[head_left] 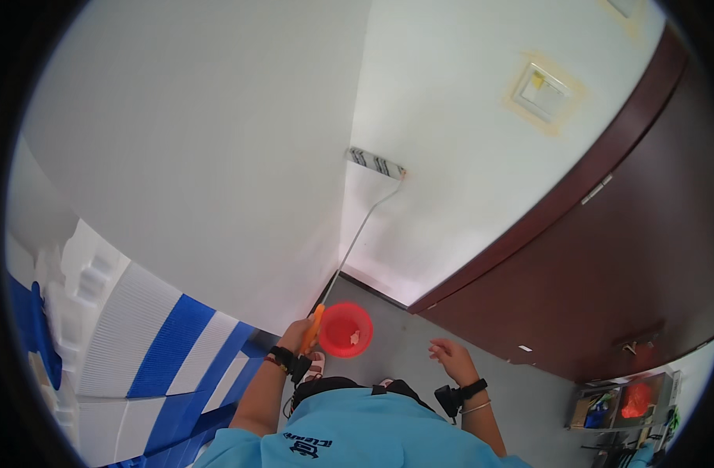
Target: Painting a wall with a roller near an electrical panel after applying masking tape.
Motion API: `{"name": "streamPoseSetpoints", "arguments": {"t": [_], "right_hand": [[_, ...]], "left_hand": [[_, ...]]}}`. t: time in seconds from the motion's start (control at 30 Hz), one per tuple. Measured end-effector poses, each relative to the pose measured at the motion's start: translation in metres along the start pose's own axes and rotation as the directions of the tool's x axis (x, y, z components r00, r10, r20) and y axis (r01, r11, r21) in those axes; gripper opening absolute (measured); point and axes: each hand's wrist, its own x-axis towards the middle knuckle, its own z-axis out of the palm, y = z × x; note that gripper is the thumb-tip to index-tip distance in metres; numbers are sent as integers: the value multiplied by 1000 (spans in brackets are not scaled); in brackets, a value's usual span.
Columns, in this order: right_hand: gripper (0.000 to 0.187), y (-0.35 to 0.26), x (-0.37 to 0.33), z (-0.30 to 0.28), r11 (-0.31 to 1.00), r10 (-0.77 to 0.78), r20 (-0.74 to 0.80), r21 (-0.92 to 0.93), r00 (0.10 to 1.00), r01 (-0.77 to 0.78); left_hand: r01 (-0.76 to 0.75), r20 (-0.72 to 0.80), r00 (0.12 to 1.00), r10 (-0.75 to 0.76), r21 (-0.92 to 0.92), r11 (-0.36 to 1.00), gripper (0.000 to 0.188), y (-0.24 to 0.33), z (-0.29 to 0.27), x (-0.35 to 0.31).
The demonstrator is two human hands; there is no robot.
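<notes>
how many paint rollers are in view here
1: the paint roller, its orange handle gripped in the left hand, its striped end near the corner of the white walls. Others may be hidden on the cluttered rack, lower right.

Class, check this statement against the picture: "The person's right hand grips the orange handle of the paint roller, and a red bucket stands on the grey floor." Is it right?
Not quite. The head view shows the left hand, not the right hand, gripping the orange handle of the paint roller. The red bucket does stand on the grey floor.
</notes>
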Motion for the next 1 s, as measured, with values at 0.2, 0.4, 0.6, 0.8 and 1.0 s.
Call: {"name": "streamPoseSetpoints", "arguments": {"t": [0.2,0.4,0.6,0.8,1.0], "right_hand": [[31,8,-5,-16,997,-7,-126,77,992,17],[31,33,-2,-9,998,-13,-112,53,994,19],[29,16,-7,-4,993,-36,-132,103,991,50],[29,7,-14,-8,994,-56,-145,89,988,69],[29,21,-27,0,986,-21,-197,158,980,53]], "left_hand": [[57,-122,991,-56,-2,998,49,-10,2,3],[-110,-97,986,136,242,964,38,-12,18,-17],[-288,-29,954,300,204,936,27,29,48,-33],[-575,157,812,562,49,817,28,131,133,-28],[-631,208,761,614,22,775,34,183,193,-5]]}}
